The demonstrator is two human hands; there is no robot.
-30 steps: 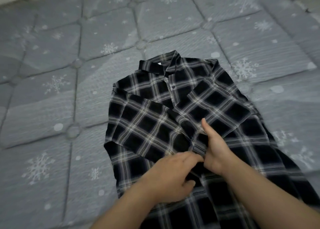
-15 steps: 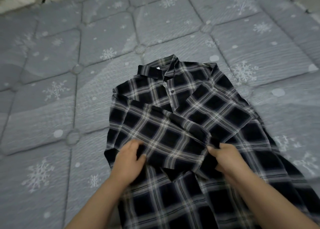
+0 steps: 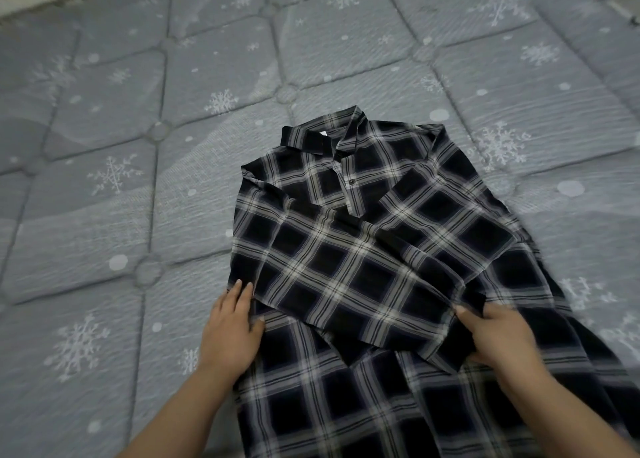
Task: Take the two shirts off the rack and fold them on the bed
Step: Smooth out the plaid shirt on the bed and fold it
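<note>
Pinching the cuff end of a folded-in sleeve [image 3: 346, 284], the right hand [image 3: 498, 340] draws it flat while the left hand [image 3: 230, 322], fingers straight, presses the plaid shirt [image 3: 363, 194] at its left edge. Both hands have spread apart from the middle within a second, smoothing the sleeve across the chest. Collar up, the shirt lies on the snowflake-print mattress [image 3: 138, 146]; no second shirt or container shows.

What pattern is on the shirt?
Dark navy-black plaid with white and grey stripes on the shirt, shown in the head view.
</note>
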